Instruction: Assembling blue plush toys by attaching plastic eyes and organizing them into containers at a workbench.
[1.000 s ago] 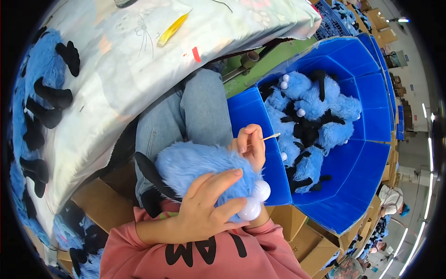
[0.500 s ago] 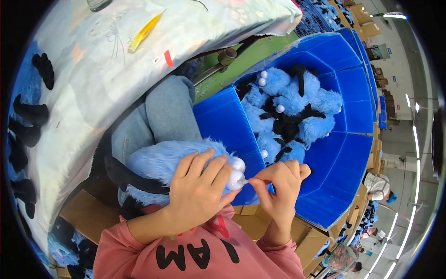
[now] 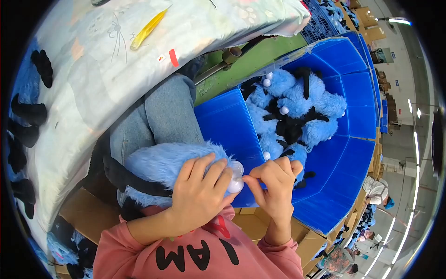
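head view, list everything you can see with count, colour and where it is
blue plush toy: one, blue fur with black strips, on the lap under the left hand
white ball eyes: two, white, on the toy's end between both hands
blue bin: one, blue corrugated plastic, to the right
plush toys in the bin: a pile, count unclear, blue with black and white parts
cloth: one, pale printed, over the table at upper left
yellow strip: one, yellow, on the cloth
black fur pieces: several, black, along the left edge
cardboard boxes: brown, below the lap
left hand: pressing on the toy
right hand: fingertips pinched at the eyes
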### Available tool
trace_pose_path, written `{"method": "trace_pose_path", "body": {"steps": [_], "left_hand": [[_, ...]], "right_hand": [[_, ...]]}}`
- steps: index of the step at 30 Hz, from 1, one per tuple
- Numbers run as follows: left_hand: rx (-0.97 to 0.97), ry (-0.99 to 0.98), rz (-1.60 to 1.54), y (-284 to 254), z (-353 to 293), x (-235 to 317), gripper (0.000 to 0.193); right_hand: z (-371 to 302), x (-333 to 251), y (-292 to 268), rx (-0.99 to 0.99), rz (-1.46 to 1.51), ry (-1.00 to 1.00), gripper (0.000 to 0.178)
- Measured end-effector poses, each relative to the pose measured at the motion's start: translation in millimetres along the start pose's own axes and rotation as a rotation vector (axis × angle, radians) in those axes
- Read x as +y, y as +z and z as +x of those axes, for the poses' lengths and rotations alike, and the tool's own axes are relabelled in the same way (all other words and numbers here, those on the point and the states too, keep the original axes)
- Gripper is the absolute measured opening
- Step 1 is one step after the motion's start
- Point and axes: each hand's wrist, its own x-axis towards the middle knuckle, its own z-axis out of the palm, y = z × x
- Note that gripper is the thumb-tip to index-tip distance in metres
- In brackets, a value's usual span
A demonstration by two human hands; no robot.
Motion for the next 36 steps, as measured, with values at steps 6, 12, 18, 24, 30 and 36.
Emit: {"method": "trace_pose_path", "body": {"steps": [6, 12, 18, 24, 30, 36], "left_hand": [[0.002, -0.005, -0.019, -1, 0, -2, 0.031], [-0.009, 0.008, -0.016, -1, -2, -2, 0.032], [-0.018, 0.013, -0.005, -1, -3, -2, 0.032], [-0.022, 0.01, 0.011, -1, -3, -1, 0.032], [0.022, -0.036, -0.012, -10, -2, -7, 0.037], [0.01, -0.058, -0.139, -46, 4, -23, 0.042]], "right_hand": [[1, -2, -1, -0.045, 0.021, -0.041, 0.017], [-1, -3, 1, -0.056, 0.017, -0.061, 0.017], [-1, -2, -1, -0.054, 0.032, -0.05, 0.018], [0, 1, -1, -0.046, 0.032, -0.053, 0.018], [-2, 9, -3, 0.033, 0.147, -0.03, 0.009], [-2, -6, 38, 0.243, 1.155, 0.509, 0.014]]}}
